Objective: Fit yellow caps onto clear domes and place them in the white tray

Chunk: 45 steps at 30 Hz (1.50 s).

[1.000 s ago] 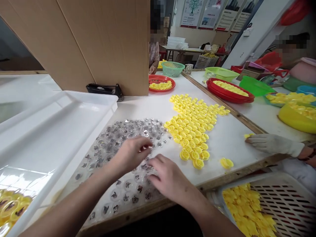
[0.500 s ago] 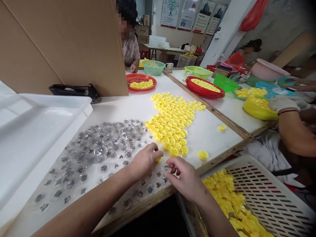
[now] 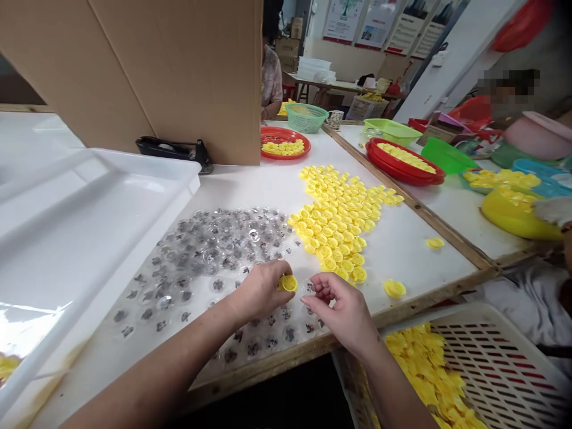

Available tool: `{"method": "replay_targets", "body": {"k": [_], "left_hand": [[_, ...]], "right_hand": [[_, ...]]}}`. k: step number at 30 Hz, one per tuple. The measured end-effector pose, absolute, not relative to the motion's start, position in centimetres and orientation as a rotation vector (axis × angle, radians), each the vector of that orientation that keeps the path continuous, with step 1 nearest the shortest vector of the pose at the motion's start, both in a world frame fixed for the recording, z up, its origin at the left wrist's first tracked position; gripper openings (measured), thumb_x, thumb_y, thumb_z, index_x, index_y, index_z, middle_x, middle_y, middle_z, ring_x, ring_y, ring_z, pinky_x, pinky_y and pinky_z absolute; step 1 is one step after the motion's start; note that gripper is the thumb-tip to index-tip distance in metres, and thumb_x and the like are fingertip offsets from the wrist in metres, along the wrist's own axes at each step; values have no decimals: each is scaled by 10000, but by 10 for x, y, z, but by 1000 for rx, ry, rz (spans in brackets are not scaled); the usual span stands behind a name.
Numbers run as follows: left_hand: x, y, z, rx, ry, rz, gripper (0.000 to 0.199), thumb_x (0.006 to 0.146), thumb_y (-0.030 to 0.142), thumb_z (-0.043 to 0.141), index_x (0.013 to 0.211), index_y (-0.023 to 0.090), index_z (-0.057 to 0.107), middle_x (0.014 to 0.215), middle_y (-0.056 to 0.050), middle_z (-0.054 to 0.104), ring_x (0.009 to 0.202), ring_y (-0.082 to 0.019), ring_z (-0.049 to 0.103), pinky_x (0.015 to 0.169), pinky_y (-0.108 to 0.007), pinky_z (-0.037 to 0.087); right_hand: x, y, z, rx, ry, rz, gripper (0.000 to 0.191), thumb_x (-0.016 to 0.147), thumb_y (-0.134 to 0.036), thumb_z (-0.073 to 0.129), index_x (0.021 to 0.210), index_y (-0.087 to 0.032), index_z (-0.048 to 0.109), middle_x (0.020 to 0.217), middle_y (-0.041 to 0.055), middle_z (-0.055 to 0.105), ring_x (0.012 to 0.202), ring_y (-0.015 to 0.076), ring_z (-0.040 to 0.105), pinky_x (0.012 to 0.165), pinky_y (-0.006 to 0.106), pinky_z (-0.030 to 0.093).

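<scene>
My left hand is closed on a small round yellow plastic piece, its cup-like face turned up toward me. Opposite it, my right hand is curled, with a small clear plastic disc bearing a dark print between thumb and fingertips. The two hands are apart, just above the table near its front edge. Many similar clear discs lie spread under and left of my hands. Beyond them sits a dense patch of yellow pieces. A single yellow flower-shaped piece lies right of my right hand.
A white tray stands at left, by a cardboard panel and a black tape dispenser. A white basket with yellow pieces is below the edge at right. Red trays and a wooden divider lie beyond; co-workers sit across and right.
The view has swung left, so the table shifts right in the picture. My left hand has turned the yellow piece so that its round face shows. My right hand stays close by.
</scene>
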<state>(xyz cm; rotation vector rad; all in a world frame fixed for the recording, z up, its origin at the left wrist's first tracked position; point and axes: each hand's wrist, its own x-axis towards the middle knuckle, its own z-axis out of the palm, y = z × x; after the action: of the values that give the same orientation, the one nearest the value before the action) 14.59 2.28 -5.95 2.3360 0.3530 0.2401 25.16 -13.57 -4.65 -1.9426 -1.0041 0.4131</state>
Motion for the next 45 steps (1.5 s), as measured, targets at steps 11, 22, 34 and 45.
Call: {"method": "replay_targets", "body": {"k": [11,22,34,45], "left_hand": [[88,20,-33,1920,670,152,178,654,170,636,832,176,649,658,17,606,607,-123,542,528,-203,381],[73,33,-57,1538,509,264,280,697,205,665,960,163,577,745,11,592,614,-98,513,538,-198,399],[76,26,-57,1585,651,339,156,706,218,649,844,168,596,610,42,542,534,-79,468,476,-179,349],[76,27,-60,1436,540,284,233,716,258,666,915,147,619,735,-20,623,622,-112,533,556,-224,423]], "right_hand": [[229,-96,-35,-1816,-1363,690,212,724,-180,698,907,-214,597,758,-24,592,663,129,562,600,231,466],[225,-81,-38,-1707,-1250,758,301,784,-267,684,1069,-237,592,857,1,612,710,135,597,614,245,485],[220,-83,-52,-1670,-1343,676,264,858,-264,611,1118,-245,573,667,-55,578,543,96,566,547,212,473],[226,-87,-39,-1765,-1479,535,234,800,-190,665,1026,-244,646,829,-13,626,658,116,591,611,236,480]]}}
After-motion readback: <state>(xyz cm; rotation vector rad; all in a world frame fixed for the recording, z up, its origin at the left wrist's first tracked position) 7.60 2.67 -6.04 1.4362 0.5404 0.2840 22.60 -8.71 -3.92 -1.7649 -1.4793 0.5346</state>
